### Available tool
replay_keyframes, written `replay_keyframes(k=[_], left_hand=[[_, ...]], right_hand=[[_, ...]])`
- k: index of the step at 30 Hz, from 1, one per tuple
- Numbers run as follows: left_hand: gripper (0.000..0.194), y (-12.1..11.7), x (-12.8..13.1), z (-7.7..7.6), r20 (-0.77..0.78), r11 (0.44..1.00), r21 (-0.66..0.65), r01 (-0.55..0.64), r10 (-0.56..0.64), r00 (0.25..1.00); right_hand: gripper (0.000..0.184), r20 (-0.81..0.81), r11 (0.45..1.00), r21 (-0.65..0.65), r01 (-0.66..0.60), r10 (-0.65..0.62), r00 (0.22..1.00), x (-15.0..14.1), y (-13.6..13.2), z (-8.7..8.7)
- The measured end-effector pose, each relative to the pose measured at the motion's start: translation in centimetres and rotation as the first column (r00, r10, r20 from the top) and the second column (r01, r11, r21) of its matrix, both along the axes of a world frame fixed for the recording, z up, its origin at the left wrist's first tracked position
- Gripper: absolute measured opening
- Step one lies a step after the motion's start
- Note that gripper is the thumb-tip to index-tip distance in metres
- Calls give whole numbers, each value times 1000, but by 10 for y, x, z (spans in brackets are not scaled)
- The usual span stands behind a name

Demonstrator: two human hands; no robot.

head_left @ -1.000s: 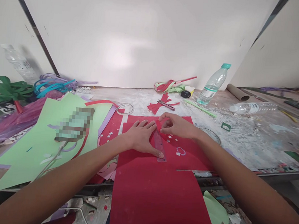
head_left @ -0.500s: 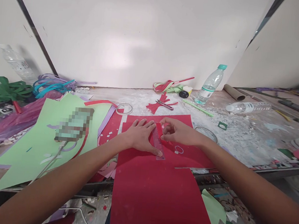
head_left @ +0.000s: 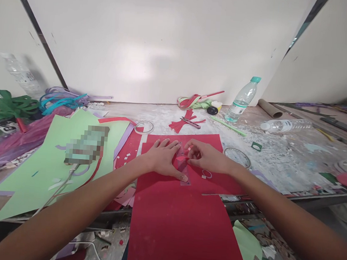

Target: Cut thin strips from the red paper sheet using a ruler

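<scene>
Not much new on the left: still got the left hand (head_left: 163, 160) parked on the red paper (head_left: 184, 223), same as half a second ago. Bigger change just right of there: now seeing a red strip (head_left: 182, 158) lying across the clear ruler (head_left: 184, 175), instead of running up alongside like before. Probably means at least partly loose, so likely midway through working a strip along that edge.

Pose-wise, left to right: left palm down and flat, with fingers spread and pointing away toward the wall. Open, not gripping, just pinning the paper, with thumb out over the near end of the ruler. Then the right hand (head_left: 209, 157), coming in low from the right, with fingers curled toward the thumb in a narrow gap beside the strip. Can't tell if actually closed on the strip. Just below, on the red paper, a small lavender ring (head_left: 207, 174).
</scene>
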State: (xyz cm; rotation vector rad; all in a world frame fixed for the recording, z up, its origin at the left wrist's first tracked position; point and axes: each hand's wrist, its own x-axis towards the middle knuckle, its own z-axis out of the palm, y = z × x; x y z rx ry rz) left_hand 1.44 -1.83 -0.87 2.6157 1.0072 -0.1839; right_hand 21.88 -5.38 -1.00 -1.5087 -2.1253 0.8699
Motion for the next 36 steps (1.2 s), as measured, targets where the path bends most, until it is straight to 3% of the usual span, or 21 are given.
replay_keyframes(k=[3, 9, 13, 18, 23, 26, 32, 36], left_hand=[[122, 0, 0, 1, -10, 1000, 2, 2, -2, 1000], [124, -1, 0, 1, -13, 1000, -20, -15, 15, 1000], [125, 2, 0, -3, -6, 1000, -8, -15, 15, 1000], [122, 3, 0, -5, -8, 1000, 18, -4, 4, 1000], [120, 2, 1, -4, -6, 1000, 15, -2, 2, 1000], [119, 1, -1, -3, -13, 1000, -1, -15, 15, 1000], [128, 7, -14, -5, -25, 997, -37, 66, -67, 997], [128, 19, -17, -5, -24, 999, 42, 28, -27, 999]], right_hand=[[19, -47, 1000, -14, -2, 1, 999, -2, -3, 0], [28, -265, 966, -252, -59, -11, 964, 0, -16, 9], [29, -264, 967, -243, -70, 3, 965, 3, -20, 8], [29, -97, 995, -91, -34, 26, 995, 1, -24, 3], [29, -172, 957, -270, -105, 60, 983, -6, -37, 16], [28, -206, 952, -289, -96, 36, 978, -7, -41, 19], [24, -248, 984, -176, -1, -43, 968, -5, -33, 2], [21, -232, 991, -134, 25, -56, 971, -5, -14, -7]])
